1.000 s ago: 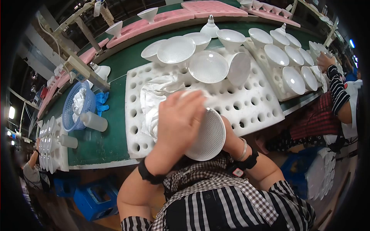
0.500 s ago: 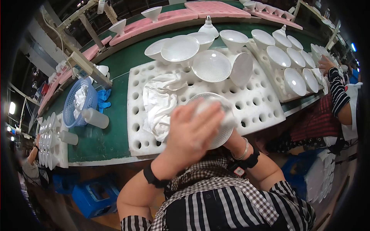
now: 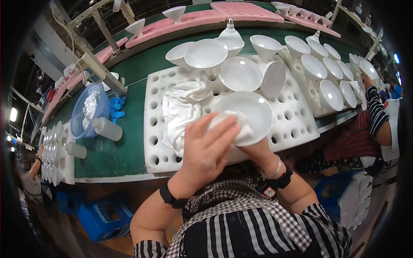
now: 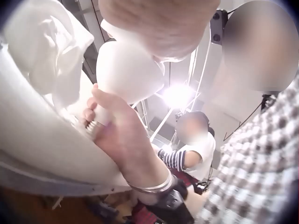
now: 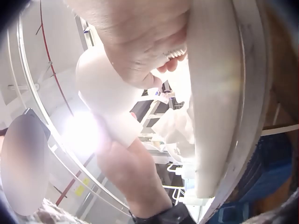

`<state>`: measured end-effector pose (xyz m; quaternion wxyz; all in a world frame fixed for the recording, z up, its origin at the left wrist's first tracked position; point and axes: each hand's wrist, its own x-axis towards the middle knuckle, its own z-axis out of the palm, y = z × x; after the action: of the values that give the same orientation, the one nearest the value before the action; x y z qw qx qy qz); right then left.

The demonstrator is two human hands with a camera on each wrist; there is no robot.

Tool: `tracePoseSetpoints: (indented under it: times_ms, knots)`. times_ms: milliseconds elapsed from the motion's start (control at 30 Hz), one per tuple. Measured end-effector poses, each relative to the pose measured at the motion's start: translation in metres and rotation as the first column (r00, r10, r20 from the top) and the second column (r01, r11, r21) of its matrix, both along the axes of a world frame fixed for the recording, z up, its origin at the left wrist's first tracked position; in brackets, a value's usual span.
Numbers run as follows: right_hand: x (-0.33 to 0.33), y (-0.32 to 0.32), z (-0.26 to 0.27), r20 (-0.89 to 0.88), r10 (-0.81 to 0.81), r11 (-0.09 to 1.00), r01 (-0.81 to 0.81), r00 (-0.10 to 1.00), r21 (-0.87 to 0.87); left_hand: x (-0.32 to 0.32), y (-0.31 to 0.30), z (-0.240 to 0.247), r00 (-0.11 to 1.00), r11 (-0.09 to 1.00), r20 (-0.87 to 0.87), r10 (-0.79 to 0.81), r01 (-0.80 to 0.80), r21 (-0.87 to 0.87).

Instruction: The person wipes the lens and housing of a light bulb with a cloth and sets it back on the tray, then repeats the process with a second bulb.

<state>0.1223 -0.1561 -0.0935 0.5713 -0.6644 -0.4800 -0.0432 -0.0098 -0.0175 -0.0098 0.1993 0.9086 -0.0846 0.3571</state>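
Note:
A white reflector lamp [image 3: 258, 109] with a ribbed, see-through front is tilted up in front of the person. My right hand [image 3: 259, 154] grips it from beneath; in the left wrist view its fingers curl round the metal screw base, below the lamp's white body [image 4: 124, 70]. Over the lamp's front, at its lower left, my left hand [image 3: 208, 155] presses a wad of white cloth [image 3: 244, 125] against the surface, fingers mostly stretched out. Part of that wad is hidden under the hand. A larger crumpled white cloth [image 3: 183, 109] lies left of the lamp.
Several more lamps [image 3: 240, 74] stand in a white foam board [image 3: 157, 137] with rows of holes. At left are a blue basket [image 3: 103, 105], a blue glove [image 3: 117, 105] and a white bottle [image 3: 107, 129]. Another person [image 3: 380, 114] works at the right.
The lamp has swung up and right, its front turning more toward the head camera. My left hand has kept rubbing the cloth across its front, while my right hand kept its grip underneath.

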Motion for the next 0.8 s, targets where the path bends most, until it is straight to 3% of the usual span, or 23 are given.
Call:
tracePoseSetpoints:
  times_ms: [67,100,167,200,233,300,333,367,467,567,600,667,700,733,767,800]
  knots:
    - [0.001,-0.008,0.005,-0.439,0.162,0.986,-0.160,0.884,0.041,0.008,0.014,-0.005,0.999,0.997,0.039,0.014,-0.011,-0.074]
    - [0.003,-0.012,0.013,-0.436,0.157,0.987,-0.153,0.886,0.044,0.008,0.016,-0.003,0.999,0.997,0.042,0.007,-0.004,-0.071]
    - [0.007,-0.021,0.027,-0.840,0.279,0.905,-0.419,0.466,0.068,0.005,0.017,-0.003,1.000,0.999,0.015,0.004,-0.003,-0.051]
    - [0.011,-0.020,0.023,-0.777,0.312,0.889,-0.457,0.547,0.035,0.001,0.013,0.001,1.000,0.999,0.012,0.002,-0.001,-0.051]
    - [0.013,-0.017,0.021,-0.779,0.310,0.890,-0.455,0.545,0.036,-0.005,0.005,0.008,0.999,0.999,-0.017,-0.037,0.037,-0.009]
    - [0.013,-0.011,0.016,-0.312,0.411,0.907,-0.419,0.856,0.044,-0.009,-0.006,0.023,0.996,0.997,-0.054,-0.075,0.076,0.027]
    - [0.010,-0.008,0.003,-0.669,0.487,0.858,-0.453,0.562,0.244,-0.010,-0.011,0.030,0.993,0.995,-0.084,-0.083,0.087,0.045]
    - [0.007,-0.011,0.000,-0.673,0.487,0.856,-0.457,0.557,0.241,-0.010,-0.015,0.032,0.990,0.994,-0.112,-0.088,0.095,0.062]
    - [-0.008,-0.008,-0.005,-0.497,0.341,0.913,-0.406,0.798,-0.025,0.012,-0.013,0.030,0.989,0.995,-0.113,-0.099,0.099,-0.001]
    - [-0.011,-0.009,0.005,-0.494,0.264,0.935,-0.345,0.829,-0.079,0.032,-0.002,0.018,0.991,0.996,-0.105,-0.081,0.077,-0.046]
    - [-0.017,-0.006,0.003,-0.525,0.218,0.974,-0.215,0.823,0.066,0.035,0.001,0.012,0.995,0.995,-0.097,-0.025,0.015,-0.100]
    - [-0.020,-0.010,0.010,-0.486,0.173,0.985,-0.165,0.856,0.059,0.031,0.000,0.003,0.986,0.973,-0.139,0.097,-0.123,-0.195]
    - [-0.022,-0.010,0.012,-0.453,0.128,0.992,-0.116,0.882,0.055,0.022,-0.006,0.001,0.986,0.975,-0.143,0.087,-0.114,-0.189]
    - [-0.025,-0.005,0.009,-0.318,0.041,0.997,-0.017,0.947,0.080,0.012,-0.012,0.000,0.981,0.979,-0.129,0.146,-0.162,-0.124]
    - [-0.023,-0.006,0.000,-0.327,0.033,0.997,-0.007,0.944,0.081,0.000,-0.020,0.000,0.972,0.975,-0.114,0.205,-0.214,-0.064]
    - [-0.020,-0.007,-0.013,-0.412,0.130,0.990,-0.094,0.902,0.107,-0.012,-0.030,0.003,0.985,0.990,-0.106,0.139,-0.140,-0.003]
